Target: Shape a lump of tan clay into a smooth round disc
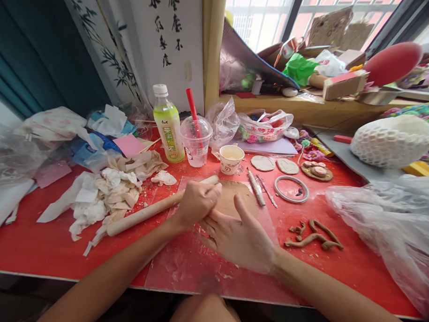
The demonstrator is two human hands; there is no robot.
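My left hand (199,203) is closed, its thumb pressed against the curled fingers. Whatever it may hold is hidden. It meets the fingertips of my right hand (238,239), which is open with palm turned up and thumb raised. Dark clay smears show on the right fingers. Behind both hands, a flat brown clay slab (239,194) lies on a clear plastic sheet (182,268). A wooden rolling pin (145,212) rests slantwise at the slab's left, partly behind my left hand. Right of the slab lie a clay-smeared tool (256,187) and a thinner stick (268,192).
Crumpled tissues (107,195) heap up on the left. A green drink bottle (169,126), plastic cup (196,144) and paper cup (231,160) stand behind. Rightward are pale clay discs (262,163), a ring (292,178), clay coils (317,237) and a plastic bag (377,223).
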